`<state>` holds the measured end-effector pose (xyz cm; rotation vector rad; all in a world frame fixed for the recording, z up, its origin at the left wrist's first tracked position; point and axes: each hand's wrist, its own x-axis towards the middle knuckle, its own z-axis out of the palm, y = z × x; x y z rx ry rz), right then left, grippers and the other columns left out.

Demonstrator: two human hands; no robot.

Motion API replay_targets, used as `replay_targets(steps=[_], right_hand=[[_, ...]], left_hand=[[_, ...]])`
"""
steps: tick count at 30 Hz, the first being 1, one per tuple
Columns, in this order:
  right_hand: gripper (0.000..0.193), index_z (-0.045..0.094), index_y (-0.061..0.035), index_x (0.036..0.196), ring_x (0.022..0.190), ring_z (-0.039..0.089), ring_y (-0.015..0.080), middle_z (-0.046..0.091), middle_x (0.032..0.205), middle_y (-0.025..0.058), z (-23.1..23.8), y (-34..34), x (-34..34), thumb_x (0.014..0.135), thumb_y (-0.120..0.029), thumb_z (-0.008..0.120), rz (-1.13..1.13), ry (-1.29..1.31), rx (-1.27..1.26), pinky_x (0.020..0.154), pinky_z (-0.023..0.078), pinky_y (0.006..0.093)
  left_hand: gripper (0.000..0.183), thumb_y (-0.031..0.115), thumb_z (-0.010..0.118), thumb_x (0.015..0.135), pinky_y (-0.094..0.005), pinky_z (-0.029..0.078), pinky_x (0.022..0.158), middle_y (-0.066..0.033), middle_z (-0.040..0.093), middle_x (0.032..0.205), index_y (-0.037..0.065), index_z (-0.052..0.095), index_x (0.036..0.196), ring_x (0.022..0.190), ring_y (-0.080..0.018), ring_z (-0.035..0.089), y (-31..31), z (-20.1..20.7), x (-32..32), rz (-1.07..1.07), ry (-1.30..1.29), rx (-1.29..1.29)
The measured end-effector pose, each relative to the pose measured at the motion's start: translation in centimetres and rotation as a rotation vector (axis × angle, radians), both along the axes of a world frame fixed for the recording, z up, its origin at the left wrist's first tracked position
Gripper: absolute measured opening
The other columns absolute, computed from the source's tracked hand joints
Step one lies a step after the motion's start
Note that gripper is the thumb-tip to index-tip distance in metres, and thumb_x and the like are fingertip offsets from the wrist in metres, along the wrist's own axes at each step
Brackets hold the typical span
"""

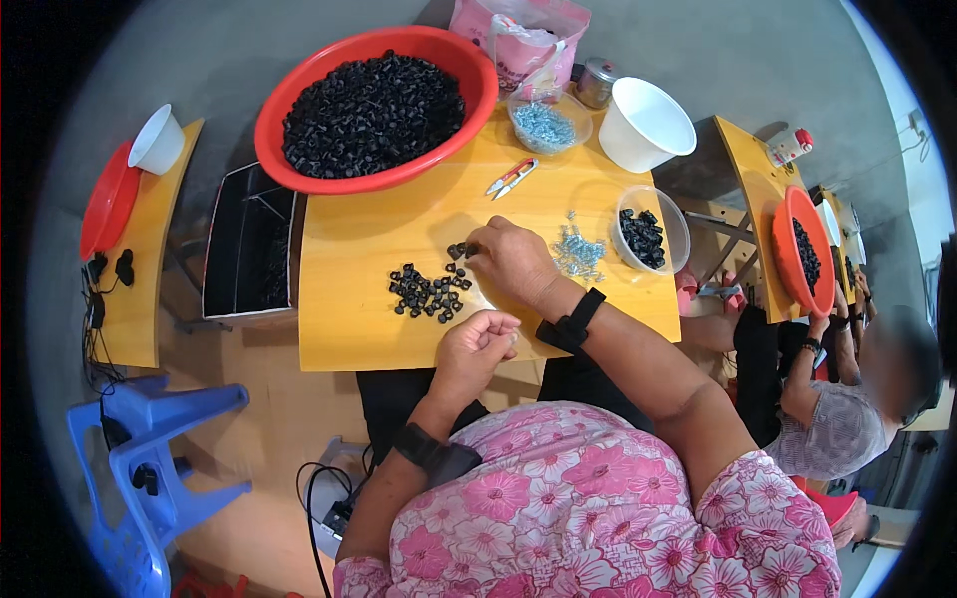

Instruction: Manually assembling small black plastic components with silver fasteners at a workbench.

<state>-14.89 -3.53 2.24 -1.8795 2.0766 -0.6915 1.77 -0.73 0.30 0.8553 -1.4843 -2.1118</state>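
Note:
My right hand (pixel 513 261) reaches over the table with its fingers bent, its fingertips against a few small black plastic parts (pixel 458 251). My left hand (pixel 477 351) is held at the table's front edge, thumb and fingers pinched together; what is between them, if anything, is hidden. Left of the hands lies a loose pile of the same black parts (pixel 429 292). To the right of my right hand, small silvery metal pieces, apparently screws (pixel 578 253), are spread on the wood. A clear round tub (pixel 679 231) beyond them contains more black parts.
A large red basin (pixel 269 130) heaped with black parts stands at the back left. Behind are red-handled thread snips (pixel 512 179), a clear bowl of metal pieces (pixel 544 125), a white bucket (pixel 648 125) and a pink bag (pixel 523 45). A blue stool (pixel 150 468) stands left; another person (pixel 827 419) sits right.

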Motion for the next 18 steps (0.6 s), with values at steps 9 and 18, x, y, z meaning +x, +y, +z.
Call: replay_targets(steps=[9, 18], right_hand=[[0.022, 0.067, -0.0042, 0.096, 0.070, 0.061, 0.0251, 0.061, 0.080, 0.0097, -0.7, 2.4, -0.8, 0.076, -0.011, 0.069, 0.001, -0.145, -0.100, 0.065, 0.050, 0.0340], [0.023, 0.067, -0.0021, 0.103, 0.081, 0.062, 0.0173, 0.064, 0.087, 0.0088, 0.6, 8.0, -1.0, 0.080, -0.008, 0.067, 0.076, -0.669, -0.043, 0.075, 0.048, 0.0291]], left_hand=[[0.017, 0.004, 0.057, 0.090, -0.0216, 0.051, 0.068, -0.0023, 0.061, 0.086, 0.001, 0.059, 0.107, 0.072, -0.0070, 0.060, 0.2, -1.2, 0.0, 0.019, 0.014, -0.048], [0.020, 0.015, 0.051, 0.098, -0.0245, 0.052, 0.069, -0.0058, 0.062, 0.087, 0.000, 0.054, 0.110, 0.071, -0.0094, 0.060, 0.0, -1.9, 0.0, 0.073, 0.093, 0.049]])
